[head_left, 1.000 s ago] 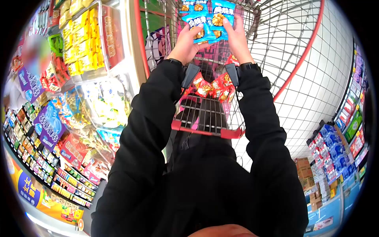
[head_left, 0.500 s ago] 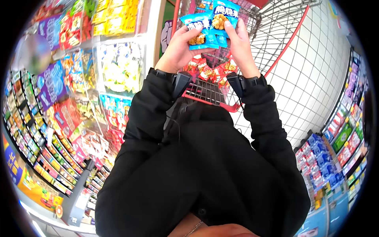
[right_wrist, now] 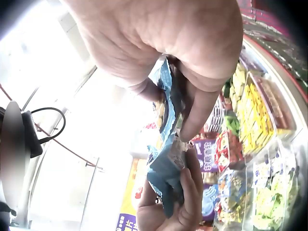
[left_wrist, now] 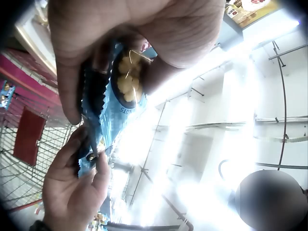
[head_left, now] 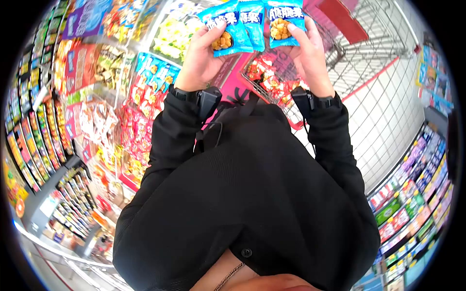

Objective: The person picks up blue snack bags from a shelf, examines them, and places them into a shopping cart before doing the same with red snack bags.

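Note:
My left hand [head_left: 200,60] pinches a blue snack packet [head_left: 232,40] printed with golden nuggets, thumb on its front. A second blue packet [head_left: 257,36] stands right behind it, partly covered. My right hand [head_left: 314,60] grips another blue packet [head_left: 292,35] of the same kind, thumb on its front. The packets are held up side by side. In the left wrist view the left hand [left_wrist: 139,24] curls round a packet [left_wrist: 126,108], with the right hand [left_wrist: 72,199] below. The right wrist view shows the packets [right_wrist: 166,159] edge-on between both hands.
A wire shopping cart [head_left: 361,63] with red packets [head_left: 266,72] in its near end stands beyond my hands. Clear bins of bagged snacks [head_left: 136,128] run along the left. Stocked shelves [head_left: 407,203] line the lower right, past the tiled floor [head_left: 369,126].
The head view has turned, so the cart sits further right and the snack bins nearer. My hands have spread apart, and the overlapping blue packets are now fanned out side by side.

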Action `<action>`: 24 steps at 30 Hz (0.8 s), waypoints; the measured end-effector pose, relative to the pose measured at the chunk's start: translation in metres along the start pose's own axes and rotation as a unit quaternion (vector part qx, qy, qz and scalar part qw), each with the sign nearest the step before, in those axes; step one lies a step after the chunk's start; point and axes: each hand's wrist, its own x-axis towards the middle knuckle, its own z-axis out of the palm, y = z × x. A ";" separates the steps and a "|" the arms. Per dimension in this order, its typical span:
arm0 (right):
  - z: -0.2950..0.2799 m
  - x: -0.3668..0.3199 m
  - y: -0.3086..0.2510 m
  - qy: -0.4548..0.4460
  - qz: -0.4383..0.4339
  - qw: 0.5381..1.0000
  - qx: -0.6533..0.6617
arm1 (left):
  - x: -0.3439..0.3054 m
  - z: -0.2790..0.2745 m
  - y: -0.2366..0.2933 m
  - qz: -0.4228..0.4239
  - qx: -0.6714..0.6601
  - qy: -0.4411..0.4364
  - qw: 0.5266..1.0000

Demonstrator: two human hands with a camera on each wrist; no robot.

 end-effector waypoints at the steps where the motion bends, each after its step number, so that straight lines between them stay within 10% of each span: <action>1: 0.015 0.002 -0.001 -0.012 -0.007 1.000 -0.001 | -0.009 -0.006 0.009 0.021 0.000 -0.005 1.000; 12: 0.138 -0.023 0.028 -0.212 0.058 0.975 0.027 | -0.126 -0.080 0.043 0.191 -0.046 0.020 0.980; 24: 0.203 -0.054 0.063 -0.216 0.142 0.965 0.050 | -0.214 -0.090 0.047 0.265 -0.094 0.136 0.950</action>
